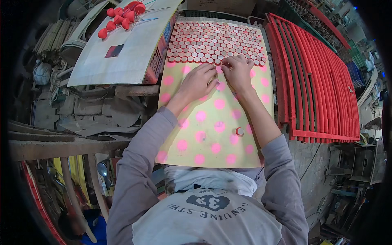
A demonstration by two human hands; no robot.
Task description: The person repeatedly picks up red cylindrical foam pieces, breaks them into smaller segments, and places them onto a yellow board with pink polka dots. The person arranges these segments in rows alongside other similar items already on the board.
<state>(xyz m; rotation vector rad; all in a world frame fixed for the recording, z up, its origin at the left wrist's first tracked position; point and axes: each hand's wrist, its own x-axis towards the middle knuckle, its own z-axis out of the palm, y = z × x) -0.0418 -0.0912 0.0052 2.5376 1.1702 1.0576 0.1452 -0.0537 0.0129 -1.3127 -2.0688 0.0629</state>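
— so, where do the discs sit?

— mostly at the far end of the dotted yellow board (200, 148): the pale-topped red discs (215, 43) are packed side by side in staggered rows. one loose disc (239, 131) lies alone on the near part, beside the right forearm (260, 118).

— and the hands?

— both reach to the front edge of the block. the right hand (237, 73) has its fingers bent down at the front row, fingertips drawn close; i can't tell whether they're clamped on a disc. the left hand (199, 81) is just beside it, thumb a little apart from the curled fingers. whether it holds anything, i can't tell either.

— why pack them so tightly?

— my guess is that neighbours brace each other, and staggering wastes little room. the two hands probably meet there so one can steady while the other nudges.

— which way do they point?

— pale round faces up, red sides showing along the front row. each is a stubby round, so its axis stands upright, with no long side to speak of. the rows run left to right, across the board. the loose one may be flat or tipped; i can't tell.
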